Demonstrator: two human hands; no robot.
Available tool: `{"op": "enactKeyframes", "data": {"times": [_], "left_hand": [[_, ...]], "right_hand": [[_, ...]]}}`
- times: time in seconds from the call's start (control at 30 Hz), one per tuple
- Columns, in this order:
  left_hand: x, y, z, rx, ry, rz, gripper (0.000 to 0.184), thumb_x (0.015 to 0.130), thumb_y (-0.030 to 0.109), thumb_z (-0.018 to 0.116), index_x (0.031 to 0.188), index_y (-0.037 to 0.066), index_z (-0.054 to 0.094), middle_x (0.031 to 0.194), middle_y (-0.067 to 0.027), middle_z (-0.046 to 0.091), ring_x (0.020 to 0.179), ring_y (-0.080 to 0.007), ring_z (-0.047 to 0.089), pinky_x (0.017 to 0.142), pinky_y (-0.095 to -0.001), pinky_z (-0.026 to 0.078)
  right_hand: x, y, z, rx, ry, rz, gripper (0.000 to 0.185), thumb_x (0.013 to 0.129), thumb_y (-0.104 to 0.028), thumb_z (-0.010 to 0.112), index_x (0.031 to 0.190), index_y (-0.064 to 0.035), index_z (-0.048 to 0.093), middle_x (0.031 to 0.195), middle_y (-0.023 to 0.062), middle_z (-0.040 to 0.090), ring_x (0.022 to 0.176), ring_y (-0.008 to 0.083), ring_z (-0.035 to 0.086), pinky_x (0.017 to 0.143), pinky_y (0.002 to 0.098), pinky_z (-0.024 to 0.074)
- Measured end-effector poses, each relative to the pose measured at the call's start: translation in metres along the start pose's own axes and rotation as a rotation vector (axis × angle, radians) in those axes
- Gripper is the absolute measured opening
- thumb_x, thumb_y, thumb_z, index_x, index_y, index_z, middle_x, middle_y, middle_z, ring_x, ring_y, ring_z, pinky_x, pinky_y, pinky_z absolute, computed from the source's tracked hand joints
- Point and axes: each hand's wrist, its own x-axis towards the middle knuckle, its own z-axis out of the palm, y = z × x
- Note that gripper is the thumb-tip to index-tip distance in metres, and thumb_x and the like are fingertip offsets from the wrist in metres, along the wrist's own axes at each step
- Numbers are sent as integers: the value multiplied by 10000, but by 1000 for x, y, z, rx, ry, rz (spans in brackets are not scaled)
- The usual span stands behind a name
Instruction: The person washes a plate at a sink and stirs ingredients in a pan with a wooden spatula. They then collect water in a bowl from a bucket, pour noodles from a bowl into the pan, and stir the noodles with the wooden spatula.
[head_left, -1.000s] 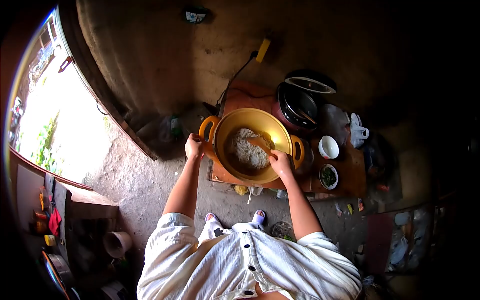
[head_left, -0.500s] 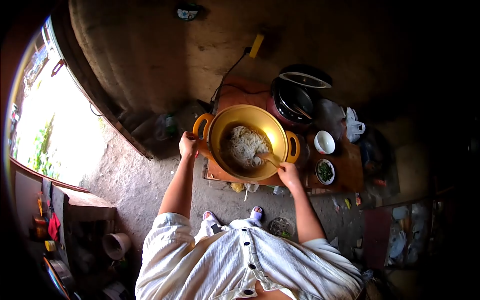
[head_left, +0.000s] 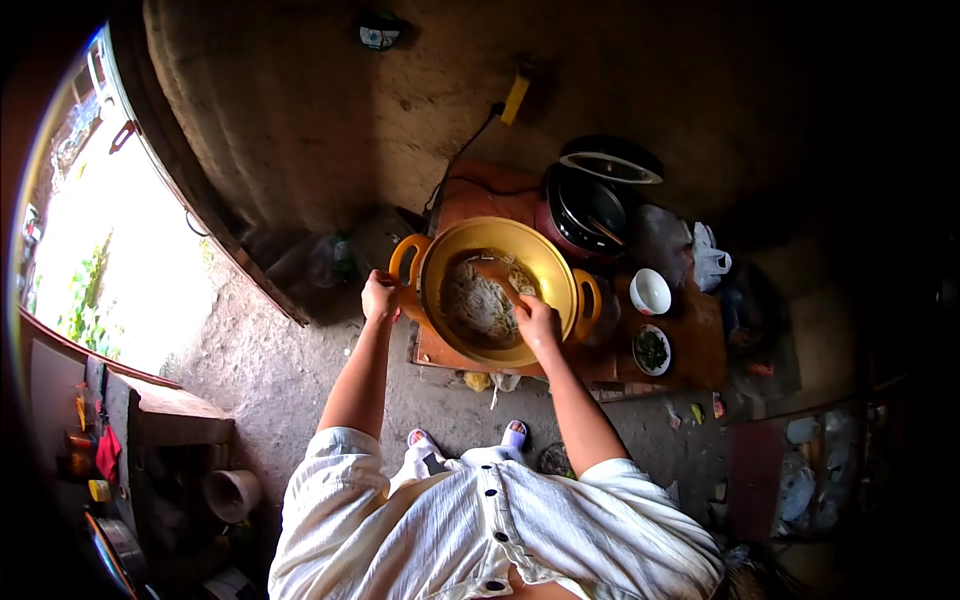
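A wide golden pot (head_left: 553, 262) with orange loop handles sits over the wooden table, a pale, stringy mass like noodles (head_left: 478, 300) inside it. My left hand (head_left: 380, 296) is closed at the lower end of the pot's left handle (head_left: 398, 258). Over the pot's right part, my right hand (head_left: 540, 322) grips the wooden spatula (head_left: 497, 270), whose blade reaches into the noodles. The pot's right handle (head_left: 592, 303) is free. To the right stand a white bowl (head_left: 650, 290) and a smaller bowl of chopped greens (head_left: 651, 349).
Behind the pot, a rice cooker (head_left: 585, 210) has its lid raised and a utensil inside. A plastic bag (head_left: 710, 258) lies at the table's right. A yellow power strip (head_left: 515, 100) hangs on the wall, its cord running down to the table (head_left: 482, 200). A bright doorway is at left.
My right hand has moved left and slightly up, from the pot's right rim to over the pot. The spatula's blade has gone farther back across the noodles. My left hand stays at the handle.
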Motion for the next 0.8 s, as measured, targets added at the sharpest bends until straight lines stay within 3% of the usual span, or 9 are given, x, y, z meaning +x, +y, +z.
{"op": "enactKeyframes", "data": {"times": [0.07, 0.13, 0.17, 0.27, 0.4, 0.5, 0.57, 0.7, 0.8], "left_hand": [[-3, 6, -2, -15, -13, -30, 212, 697, 191, 637, 846, 54, 574, 798, -117, 631, 746, -247, 616, 669, -320, 477], [-7, 16, -11, -31, -54, -83, 216, 692, 191, 641, 855, 65, 575, 794, -117, 629, 740, -244, 615, 653, -319, 477], [4, -4, 0, 9, -19, -6, 212, 691, 192, 640, 855, 74, 576, 785, -117, 627, 730, -251, 614, 642, -329, 477], [5, -8, 4, -13, -8, -13, 212, 692, 191, 637, 854, 68, 577, 793, -120, 627, 744, -253, 612, 658, -332, 474], [4, -6, 2, -19, -27, -19, 207, 695, 182, 631, 859, 68, 581, 807, -118, 630, 767, -247, 613, 669, -327, 474], [4, -6, -2, -37, -28, -16, 201, 695, 177, 630, 860, 72, 583, 806, -110, 633, 767, -243, 615, 666, -326, 476], [4, -4, 1, -13, -21, -14, 204, 693, 175, 635, 855, 66, 578, 799, -104, 633, 756, -241, 615, 661, -321, 476], [4, -4, -1, -32, -46, 21, 197, 698, 173, 628, 851, 66, 567, 791, -103, 632, 740, -245, 614, 650, -316, 475], [3, -6, 0, -20, -36, -1, 191, 697, 164, 628, 844, 59, 568, 795, -101, 634, 755, -240, 615, 662, -319, 474]], "right_hand": [[4, 14, 26, -18, -6, -40, 265, 733, -144, 583, 960, -7, 592, 869, 181, 611, 819, 275, 602, 714, 313, 459], [-12, -25, 5, -116, -102, -34, 276, 721, -139, 598, 963, -6, 593, 877, 172, 614, 826, 276, 600, 732, 321, 463], [-16, -27, -2, -137, -107, -74, 277, 714, -132, 605, 960, -5, 595, 881, 181, 612, 830, 289, 596, 741, 333, 464], [-4, 27, 11, -14, -7, -109, 291, 724, -171, 586, 985, -40, 590, 931, 189, 591, 875, 321, 566, 771, 357, 447], [-8, 1, -2, -117, -110, 52, 307, 735, -235, 579, 987, -60, 593, 942, 189, 586, 861, 324, 566, 739, 361, 458], [-14, 14, -22, 34, -161, -54, 284, 735, -97, 602, 999, 5, 580, 915, 162, 619, 842, 223, 601, 745, 289, 453], [-26, 11, -38, 26, -189, -20, 282, 743, -90, 592, 1004, 19, 575, 937, 160, 616, 873, 211, 589, 770, 288, 442], [-35, 4, -61, -1, -356, 28, 257, 724, -103, 570, 947, 23, 589, 913, 186, 606, 871, 282, 587, 766, 330, 446], [-29, 0, -62, -103, -251, -6, 251, 719, -105, 577, 931, 28, 590, 888, 191, 607, 851, 301, 584, 759, 342, 450]]}}
